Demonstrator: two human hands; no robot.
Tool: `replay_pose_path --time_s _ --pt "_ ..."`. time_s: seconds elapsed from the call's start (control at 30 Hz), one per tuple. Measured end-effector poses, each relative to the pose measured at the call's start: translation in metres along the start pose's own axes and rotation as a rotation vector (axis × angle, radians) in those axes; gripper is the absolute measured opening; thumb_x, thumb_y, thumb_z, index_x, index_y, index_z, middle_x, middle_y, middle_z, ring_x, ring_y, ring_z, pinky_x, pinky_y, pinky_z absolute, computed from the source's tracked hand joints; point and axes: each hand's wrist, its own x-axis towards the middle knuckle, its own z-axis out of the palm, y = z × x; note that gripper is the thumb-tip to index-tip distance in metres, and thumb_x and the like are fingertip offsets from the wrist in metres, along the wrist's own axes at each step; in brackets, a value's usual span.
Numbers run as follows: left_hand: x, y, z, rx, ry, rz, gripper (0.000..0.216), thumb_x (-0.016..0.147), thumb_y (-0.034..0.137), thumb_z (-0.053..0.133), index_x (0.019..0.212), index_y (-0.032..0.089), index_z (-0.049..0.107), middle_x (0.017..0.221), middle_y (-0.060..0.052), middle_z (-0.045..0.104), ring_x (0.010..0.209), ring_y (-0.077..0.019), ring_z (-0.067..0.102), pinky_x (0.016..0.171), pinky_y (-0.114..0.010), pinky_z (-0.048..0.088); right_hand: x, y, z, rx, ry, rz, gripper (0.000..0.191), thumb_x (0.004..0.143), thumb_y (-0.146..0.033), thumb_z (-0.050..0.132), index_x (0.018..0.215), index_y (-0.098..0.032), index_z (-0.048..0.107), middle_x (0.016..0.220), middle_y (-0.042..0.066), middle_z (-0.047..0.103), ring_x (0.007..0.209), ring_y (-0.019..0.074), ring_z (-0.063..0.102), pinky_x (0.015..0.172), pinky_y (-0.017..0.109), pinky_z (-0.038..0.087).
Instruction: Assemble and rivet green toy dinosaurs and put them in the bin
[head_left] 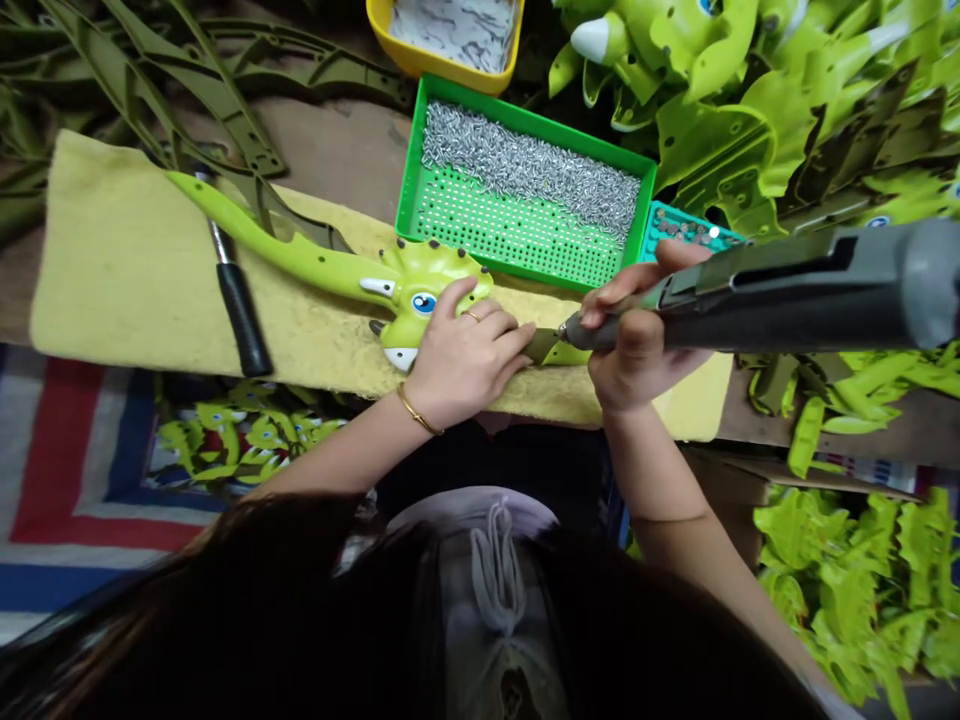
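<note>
A lime-green plastic toy bow with a horned dinosaur head (409,300) lies on a yellow cloth (135,270). My left hand (469,350) rests over the head's right side and presses it down, its fingers curled around the toy. In my right hand (634,345) is a grey electric screwdriver (787,290), held sideways. Its tip meets a dark olive part (541,347) of the toy, just right of my left fingertips. Whether a screw sits at the tip is too small to tell.
Behind the toy stands a green tray (517,240) of small screws. A yellow tub (450,60) and a teal tray (690,232) are near it. A black-handled hammer (244,315) lies left. Green toy parts (720,110) pile up right; olive parts (247,60) lie back left.
</note>
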Motion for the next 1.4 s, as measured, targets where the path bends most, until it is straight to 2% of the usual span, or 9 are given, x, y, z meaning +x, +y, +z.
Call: replay_pose_path --time_s 0.13,0.27,0.43,0.6,0.73,0.87,1.0,1.17,1.4 --pt "-0.001 -0.001 -0.001 0.020 0.011 0.022 0.024 0.094 0.034 0.049 0.110 0.024 0.064 0.096 0.000 0.072 0.094 -0.0206 0.063 0.107 -0.049 0.033 0.013 -0.008 0.002 -0.037 -0.043 0.022 0.040 0.075 -0.057 0.068 0.106 -0.033 0.059 0.073 -0.007 0.060 0.046 0.0061 0.053 0.042 0.021 0.046" --pt "-0.002 -0.001 -0.001 -0.005 0.044 0.037 0.024 0.094 0.033 0.051 0.109 0.022 0.065 0.098 -0.002 0.072 0.094 -0.0209 0.063 0.106 -0.050 0.034 0.053 0.011 0.008 -0.005 0.177 -0.118 0.029 0.080 -0.054 0.064 0.104 -0.038 0.060 0.079 -0.008 0.060 0.043 0.0026 0.050 0.041 0.019 0.043" --pt "-0.002 -0.001 -0.001 -0.061 0.060 0.036 0.023 0.092 0.030 0.055 0.109 0.020 0.066 0.098 -0.003 0.072 0.095 -0.0221 0.063 0.105 -0.053 0.036 0.076 0.062 0.002 -0.074 0.191 0.023 0.046 0.079 -0.064 0.059 0.116 -0.038 0.054 0.086 -0.005 0.056 0.053 0.0056 0.058 0.049 0.023 0.052" --pt "-0.002 -0.001 -0.002 -0.009 0.081 0.052 0.022 0.092 0.030 0.054 0.107 0.019 0.065 0.096 -0.002 0.072 0.092 -0.0201 0.063 0.104 -0.050 0.037 0.068 0.075 -0.002 -0.231 0.240 0.021 0.060 0.080 -0.075 0.046 0.127 -0.038 0.046 0.084 -0.002 0.052 0.051 0.0090 0.054 0.048 0.029 0.048" --pt "-0.002 0.000 -0.003 -0.044 0.049 0.026 0.022 0.091 0.030 0.055 0.108 0.020 0.066 0.096 -0.003 0.072 0.095 -0.0212 0.063 0.107 -0.052 0.035 0.067 0.073 0.003 -0.196 0.198 0.047 0.064 0.077 -0.077 0.049 0.130 -0.042 0.043 0.084 -0.003 0.055 0.052 0.0086 0.047 0.052 0.031 0.046" --pt "-0.002 0.000 -0.004 -0.047 0.031 0.017 0.022 0.091 0.030 0.056 0.108 0.021 0.067 0.095 -0.003 0.073 0.094 -0.0216 0.063 0.106 -0.052 0.037 0.075 0.061 0.007 -0.126 0.295 -0.119 0.053 0.077 -0.067 0.060 0.120 -0.036 0.051 0.082 -0.003 0.057 0.049 0.0046 0.042 0.046 0.025 0.039" --pt "-0.001 0.000 -0.003 -0.054 0.023 0.010 0.024 0.091 0.031 0.054 0.107 0.021 0.069 0.095 -0.004 0.073 0.095 -0.0226 0.064 0.106 -0.053 0.036 0.068 0.016 0.002 0.021 0.259 -0.185 0.029 0.089 -0.052 0.053 0.110 -0.033 0.059 0.080 -0.006 0.059 0.045 0.0011 0.045 0.043 0.019 0.035" --pt "-0.001 0.001 -0.001 -0.073 0.010 -0.015 0.024 0.091 0.031 0.054 0.109 0.023 0.068 0.098 -0.004 0.073 0.095 -0.0237 0.063 0.106 -0.055 0.035 0.032 -0.031 -0.001 0.077 0.115 -0.043 0.028 0.078 -0.053 0.066 0.100 -0.035 0.068 0.072 -0.007 0.064 0.041 0.0033 0.048 0.038 0.020 0.039" --pt "0.001 0.001 -0.001 -0.063 -0.038 -0.044 0.022 0.091 0.034 0.053 0.109 0.030 0.066 0.098 0.000 0.071 0.098 -0.0235 0.062 0.109 -0.054 0.032 0.006 -0.007 0.002 -0.075 0.068 -0.035 0.041 0.076 -0.063 0.063 0.107 -0.037 0.057 0.069 -0.007 0.055 0.042 0.0058 0.045 0.039 0.021 0.039"
